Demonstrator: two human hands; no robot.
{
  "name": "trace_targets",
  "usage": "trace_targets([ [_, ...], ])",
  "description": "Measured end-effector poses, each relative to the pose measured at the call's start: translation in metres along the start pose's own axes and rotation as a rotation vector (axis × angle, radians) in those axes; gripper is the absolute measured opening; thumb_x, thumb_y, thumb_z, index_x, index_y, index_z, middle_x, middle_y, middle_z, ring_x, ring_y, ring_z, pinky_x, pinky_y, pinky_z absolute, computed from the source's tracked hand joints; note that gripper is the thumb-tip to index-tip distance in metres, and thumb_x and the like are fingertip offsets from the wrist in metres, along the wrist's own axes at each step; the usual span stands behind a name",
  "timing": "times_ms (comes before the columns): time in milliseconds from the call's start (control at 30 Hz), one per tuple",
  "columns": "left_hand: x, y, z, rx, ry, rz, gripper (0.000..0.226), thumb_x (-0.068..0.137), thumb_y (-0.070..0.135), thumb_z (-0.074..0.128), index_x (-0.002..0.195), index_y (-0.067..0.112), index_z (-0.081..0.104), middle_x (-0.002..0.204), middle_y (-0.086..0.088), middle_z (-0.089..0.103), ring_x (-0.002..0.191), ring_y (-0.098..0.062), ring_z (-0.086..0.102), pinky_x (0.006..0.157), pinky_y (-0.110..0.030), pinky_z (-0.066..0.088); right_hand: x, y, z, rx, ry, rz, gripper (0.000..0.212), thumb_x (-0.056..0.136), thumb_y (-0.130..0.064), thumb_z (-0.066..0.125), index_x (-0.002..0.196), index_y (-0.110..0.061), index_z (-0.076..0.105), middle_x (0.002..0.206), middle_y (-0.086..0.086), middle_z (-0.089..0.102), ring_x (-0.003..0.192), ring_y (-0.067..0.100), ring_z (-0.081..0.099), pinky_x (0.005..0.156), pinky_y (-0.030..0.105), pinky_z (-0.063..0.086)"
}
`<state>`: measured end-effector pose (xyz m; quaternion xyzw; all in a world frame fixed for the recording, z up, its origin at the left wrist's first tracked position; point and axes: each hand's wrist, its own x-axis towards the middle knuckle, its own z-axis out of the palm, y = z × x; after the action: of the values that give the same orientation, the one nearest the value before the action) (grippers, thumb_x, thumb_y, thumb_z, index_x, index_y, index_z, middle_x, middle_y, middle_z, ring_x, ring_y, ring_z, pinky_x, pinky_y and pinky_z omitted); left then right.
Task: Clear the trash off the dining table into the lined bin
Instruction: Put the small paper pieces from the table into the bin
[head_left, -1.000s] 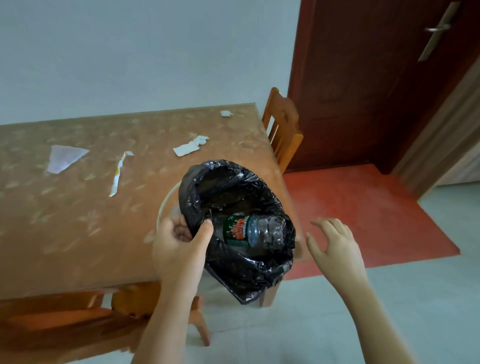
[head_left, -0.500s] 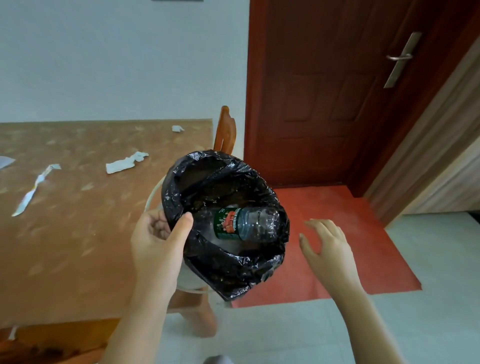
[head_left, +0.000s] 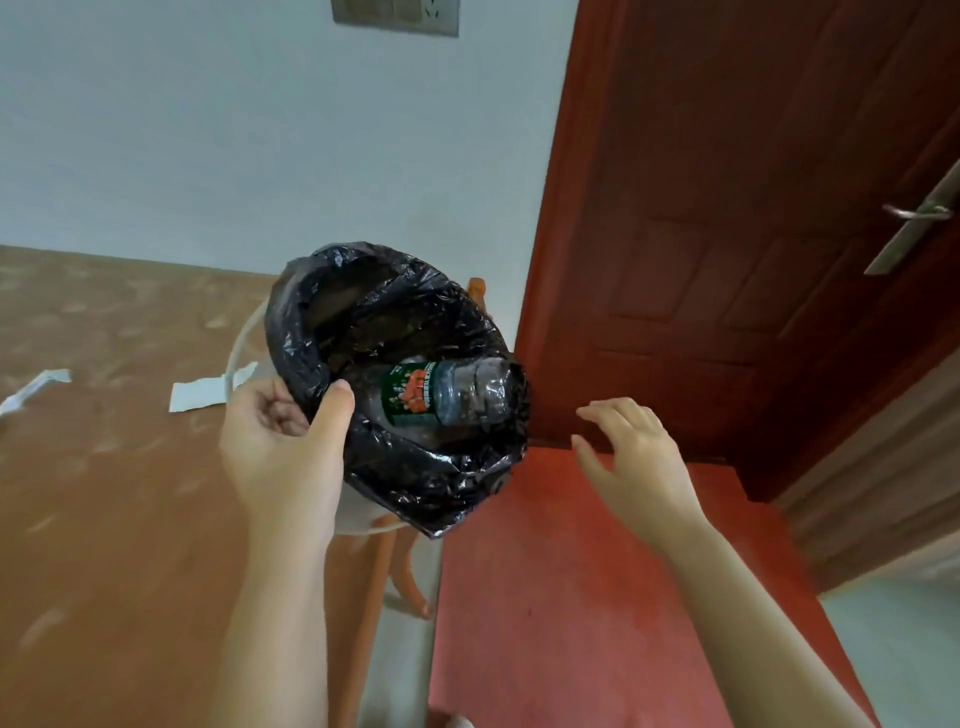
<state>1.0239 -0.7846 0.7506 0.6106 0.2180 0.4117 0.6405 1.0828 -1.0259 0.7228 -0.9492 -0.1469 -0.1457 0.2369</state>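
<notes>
My left hand (head_left: 283, 452) grips the near rim of the bin (head_left: 415, 467), a white pail lined with a black plastic bag, and holds it in the air beside the table's right edge. Inside lies a clear plastic bottle (head_left: 441, 395) with a green and red label, on its side. My right hand (head_left: 631, 462) hovers open to the right of the bin, fingers spread, touching nothing. On the brown patterned table (head_left: 104, 519) a white paper scrap (head_left: 200, 392) lies just left of the bin, and another torn strip (head_left: 34, 387) rests at the far left edge.
A wooden chair (head_left: 384, 561) stands under the bin at the table's end. A dark red door (head_left: 727, 260) with a metal handle (head_left: 919, 215) is at the right, above a red mat (head_left: 597, 597). A wall switch plate (head_left: 395, 15) sits at the top.
The view has swung right and closer; the table and its scraps slid left. The bin stays in my left hand and has risen in the frame. My right hand stays open beside it.
</notes>
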Motion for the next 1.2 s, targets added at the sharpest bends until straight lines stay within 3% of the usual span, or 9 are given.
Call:
trace_targets([
  [200,0.056,-0.022,0.036,0.021,0.119,0.011,0.027,0.066,0.020,0.066,0.065,0.023,0.039,0.059,0.007,0.033,0.046,0.001,0.034,0.049,-0.009,0.029,0.090,-0.004,0.034,0.055,-0.040,-0.151,0.026,0.079,-0.016,0.064,0.105,-0.011,0.062,0.106,0.006,0.063,0.098,0.024,0.056,0.081,0.034,0.045],
  [367,0.082,-0.038,0.040,0.107,0.220,0.008,0.031,0.072,0.017,0.068,0.063,0.022,0.039,0.045,0.022,0.040,0.045,0.002,0.035,0.047,-0.008,0.028,0.145,-0.012,0.070,0.124,-0.111,-0.268,0.024,0.079,-0.016,0.065,0.103,-0.013,0.062,0.103,0.004,0.064,0.097,0.022,0.058,0.080,0.033,0.046],
  [433,0.091,-0.044,0.041,0.144,0.313,-0.008,0.030,0.069,0.020,0.068,0.062,0.022,0.040,0.050,0.018,0.043,0.048,0.001,0.036,0.048,-0.011,0.031,0.171,-0.017,0.087,0.147,-0.156,-0.323,0.024,0.079,-0.017,0.064,0.103,-0.013,0.062,0.103,0.005,0.064,0.097,0.023,0.058,0.081,0.038,0.049],
  [567,0.112,-0.057,0.047,0.222,0.461,-0.059,0.030,0.074,0.014,0.069,0.064,0.017,0.040,0.070,-0.010,0.043,0.065,-0.020,0.042,0.059,-0.033,0.035,0.230,-0.026,0.127,0.159,-0.301,-0.457,0.027,0.083,-0.020,0.060,0.108,-0.012,0.059,0.106,0.005,0.062,0.100,0.022,0.056,0.085,0.031,0.043],
  [767,0.139,-0.078,0.076,0.356,0.711,-0.053,0.028,0.066,0.025,0.065,0.065,0.016,0.040,0.061,0.000,0.037,0.054,-0.014,0.036,0.053,-0.033,0.029,0.329,-0.034,0.194,0.271,-0.472,-0.628,0.030,0.087,-0.025,0.053,0.115,-0.016,0.055,0.114,0.002,0.057,0.108,0.016,0.050,0.087,0.023,0.036],
  [1000,0.171,-0.101,0.116,0.469,0.848,-0.076,0.023,0.063,0.032,0.064,0.066,0.023,0.043,0.062,0.002,0.043,0.053,-0.007,0.041,0.054,-0.032,0.035,0.415,-0.029,0.274,0.335,-0.651,-0.623,0.031,0.087,-0.025,0.053,0.116,-0.016,0.054,0.115,0.002,0.057,0.105,0.018,0.052,0.081,0.028,0.040],
  [1200,0.189,-0.112,0.133,0.563,0.857,-0.095,0.021,0.065,0.034,0.065,0.063,0.031,0.044,0.058,0.007,0.042,0.049,-0.004,0.038,0.051,-0.032,0.034,0.447,-0.035,0.342,0.348,-0.793,-0.515,0.034,0.087,-0.027,0.053,0.119,-0.016,0.051,0.119,0.004,0.054,0.105,0.021,0.052,0.081,0.029,0.038],
])
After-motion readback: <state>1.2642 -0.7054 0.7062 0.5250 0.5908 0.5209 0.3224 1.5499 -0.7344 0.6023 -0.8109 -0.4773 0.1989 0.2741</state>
